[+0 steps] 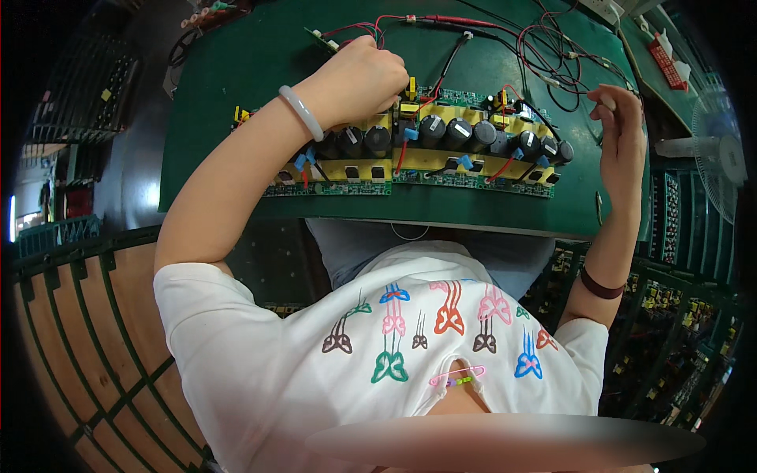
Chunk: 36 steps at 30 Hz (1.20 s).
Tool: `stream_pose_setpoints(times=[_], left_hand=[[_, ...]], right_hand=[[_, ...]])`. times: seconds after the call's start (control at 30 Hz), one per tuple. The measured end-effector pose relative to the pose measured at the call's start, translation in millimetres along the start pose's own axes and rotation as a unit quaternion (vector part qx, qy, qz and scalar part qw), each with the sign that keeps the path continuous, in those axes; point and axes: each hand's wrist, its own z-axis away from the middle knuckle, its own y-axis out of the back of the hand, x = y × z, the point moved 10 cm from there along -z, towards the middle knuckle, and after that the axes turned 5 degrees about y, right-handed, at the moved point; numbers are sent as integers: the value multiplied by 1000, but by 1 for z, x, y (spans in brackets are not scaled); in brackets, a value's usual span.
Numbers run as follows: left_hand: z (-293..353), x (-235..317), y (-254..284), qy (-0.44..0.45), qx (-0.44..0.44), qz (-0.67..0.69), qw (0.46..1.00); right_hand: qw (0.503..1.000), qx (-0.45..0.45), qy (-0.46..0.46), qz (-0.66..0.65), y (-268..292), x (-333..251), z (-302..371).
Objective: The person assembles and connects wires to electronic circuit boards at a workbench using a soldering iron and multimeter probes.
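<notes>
The left hand [359,79] is curled tight, pressing down on the far edge of the circuit boards [410,154] on the green counter [236,79], though whether it pinches anything I cannot tell. The right hand [619,126] hovers at the right, fingertips pinched on something too small to make out. A slip could snag the red and black wires [544,47] behind or bend a part.
</notes>
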Motion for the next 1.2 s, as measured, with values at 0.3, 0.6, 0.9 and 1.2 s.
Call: stream_pose_setpoints(times=[0.3, 0.6, 0.9, 1.2], left_hand=[[-44, -36, 10, 129, -65, 174, 974], [-107, -43, -38, 274, 19, 571, 774], [-52, 12, 40, 73, 139, 584, 796], [-49, 19, 40, 74, 133, 591, 792]], right_hand=[[997, 7, 38, 60, -9, -22, -26], [997, 15, 55, -44, -27, -18, -33], [983, 35, 126, -130, -21, -46, -33], [983, 16, 171, -61, -32, -53, -33]])
